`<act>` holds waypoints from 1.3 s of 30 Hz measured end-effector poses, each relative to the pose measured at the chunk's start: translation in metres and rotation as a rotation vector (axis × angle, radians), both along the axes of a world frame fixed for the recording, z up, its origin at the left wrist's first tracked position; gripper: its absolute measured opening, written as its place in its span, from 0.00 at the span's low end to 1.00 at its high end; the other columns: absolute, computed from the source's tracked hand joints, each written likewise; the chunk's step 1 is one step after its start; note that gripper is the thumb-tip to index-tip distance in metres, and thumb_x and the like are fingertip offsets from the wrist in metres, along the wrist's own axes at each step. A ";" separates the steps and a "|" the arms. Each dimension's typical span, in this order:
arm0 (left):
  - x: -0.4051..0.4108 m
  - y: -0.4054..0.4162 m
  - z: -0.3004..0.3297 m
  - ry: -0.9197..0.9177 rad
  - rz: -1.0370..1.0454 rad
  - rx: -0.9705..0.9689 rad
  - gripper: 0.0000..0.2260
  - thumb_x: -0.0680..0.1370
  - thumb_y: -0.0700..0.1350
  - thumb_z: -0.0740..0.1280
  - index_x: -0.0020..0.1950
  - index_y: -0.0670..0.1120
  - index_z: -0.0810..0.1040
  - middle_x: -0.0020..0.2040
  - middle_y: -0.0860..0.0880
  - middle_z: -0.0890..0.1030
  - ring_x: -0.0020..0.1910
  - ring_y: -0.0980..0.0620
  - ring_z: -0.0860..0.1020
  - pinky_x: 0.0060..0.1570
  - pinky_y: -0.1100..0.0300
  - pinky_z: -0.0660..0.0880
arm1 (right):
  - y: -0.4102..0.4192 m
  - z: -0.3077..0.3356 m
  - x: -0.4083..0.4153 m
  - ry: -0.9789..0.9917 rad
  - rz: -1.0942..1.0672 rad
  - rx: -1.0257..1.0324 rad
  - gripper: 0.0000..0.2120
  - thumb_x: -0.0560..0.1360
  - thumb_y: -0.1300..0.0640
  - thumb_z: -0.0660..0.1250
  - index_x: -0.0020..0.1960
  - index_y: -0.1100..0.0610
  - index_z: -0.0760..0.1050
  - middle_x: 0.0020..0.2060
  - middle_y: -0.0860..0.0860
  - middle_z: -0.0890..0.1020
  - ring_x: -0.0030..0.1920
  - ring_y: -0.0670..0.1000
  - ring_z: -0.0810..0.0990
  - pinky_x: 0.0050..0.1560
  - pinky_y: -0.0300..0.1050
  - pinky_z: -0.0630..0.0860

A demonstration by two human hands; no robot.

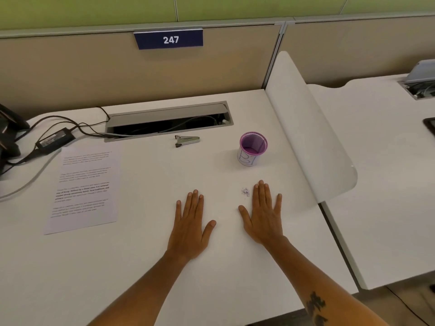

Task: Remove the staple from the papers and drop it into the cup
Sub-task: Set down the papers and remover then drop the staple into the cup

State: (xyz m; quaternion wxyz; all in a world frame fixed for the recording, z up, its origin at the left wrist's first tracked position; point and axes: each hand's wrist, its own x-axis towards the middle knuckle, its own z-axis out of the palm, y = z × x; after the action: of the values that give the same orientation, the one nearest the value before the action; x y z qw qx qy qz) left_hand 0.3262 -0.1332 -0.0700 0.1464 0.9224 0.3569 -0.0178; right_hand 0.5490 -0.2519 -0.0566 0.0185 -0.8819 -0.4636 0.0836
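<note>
Papers (86, 188) lie left on the desk (146, 267); both hands, left (191, 228) and right (263, 217), rest flat, fingers spread, empty. Best fetch the staple remover (187, 140) first; the cup (252, 148) stands right.

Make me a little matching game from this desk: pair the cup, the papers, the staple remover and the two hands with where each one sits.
Things:
1. cup
2. papers
3. staple remover
4. left hand and right hand

Places:
A. far left of the desk, near the cables
B. flat on the desk, nearest the camera, holding nothing
C. just in front of the open cable tray
D. upright, beyond the right hand

Pairs: 1-D, 2-A, 3-C, 4-B
</note>
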 end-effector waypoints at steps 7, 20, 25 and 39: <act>0.000 0.002 0.000 -0.040 0.004 -0.007 0.35 0.86 0.63 0.47 0.87 0.44 0.46 0.88 0.44 0.45 0.87 0.47 0.42 0.85 0.38 0.48 | 0.015 -0.001 -0.003 0.028 0.044 -0.012 0.41 0.83 0.35 0.44 0.84 0.61 0.44 0.85 0.57 0.46 0.85 0.57 0.45 0.81 0.70 0.44; -0.001 0.004 0.000 -0.074 0.020 -0.048 0.33 0.86 0.62 0.44 0.87 0.46 0.46 0.88 0.47 0.44 0.87 0.49 0.41 0.85 0.39 0.47 | 0.040 0.024 0.036 0.208 0.331 0.096 0.23 0.78 0.68 0.71 0.72 0.58 0.77 0.71 0.56 0.75 0.70 0.57 0.74 0.60 0.43 0.76; -0.001 0.005 -0.002 -0.099 0.024 -0.059 0.32 0.87 0.60 0.47 0.87 0.45 0.48 0.88 0.46 0.46 0.88 0.48 0.43 0.85 0.38 0.48 | 0.043 0.015 0.042 0.159 0.320 0.094 0.13 0.79 0.68 0.66 0.61 0.61 0.82 0.56 0.57 0.81 0.53 0.58 0.80 0.47 0.40 0.73; -0.001 0.004 0.001 -0.099 0.034 -0.071 0.33 0.86 0.62 0.43 0.87 0.46 0.47 0.88 0.47 0.46 0.87 0.49 0.43 0.85 0.38 0.49 | 0.043 0.012 0.022 -0.054 0.349 0.160 0.12 0.65 0.79 0.70 0.41 0.65 0.79 0.36 0.58 0.78 0.37 0.58 0.76 0.30 0.52 0.77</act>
State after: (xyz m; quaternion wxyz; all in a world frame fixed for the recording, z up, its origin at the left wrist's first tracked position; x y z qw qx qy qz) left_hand 0.3256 -0.1289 -0.0688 0.1970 0.9101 0.3641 0.0178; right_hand 0.5713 -0.2086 -0.0444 0.0612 -0.7857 -0.6150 0.0249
